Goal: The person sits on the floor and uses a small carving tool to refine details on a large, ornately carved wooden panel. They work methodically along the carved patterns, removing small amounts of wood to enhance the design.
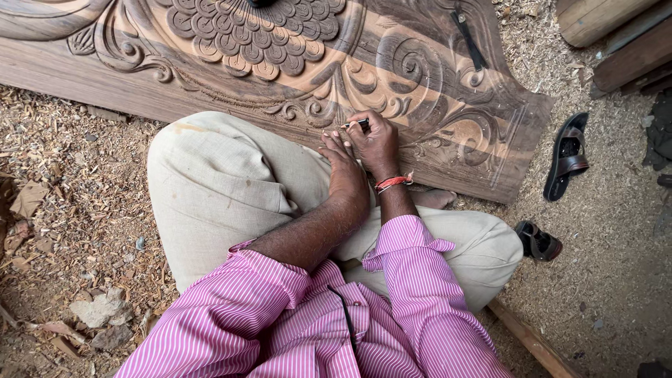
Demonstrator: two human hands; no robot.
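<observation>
Both hands are working close together at the lower edge of the carved wooden panel, which is lying flat on the floor in front of the seated person. The right hand is closing its fingers around a thin dark tool with a pale tip, and the tool is pointing to the left, just above a small scroll in the carving. The left hand is lying flat with its fingers stretched toward the panel edge, and it is touching the right hand from below. I cannot tell if the left fingers are also touching the tool. A red thread band is sitting on the right wrist.

The person is wearing a pink striped shirt and beige trousers, and one raised knee is resting just beside the panel. The panel is showing a round flower pattern with many petals and curling leaves around it. Wood shavings are covering the floor on all sides. Two dark sandals are lying to the right, one near the end of the panel and the other beside the person's leg. Some wooden beams are lying in the top right corner.
</observation>
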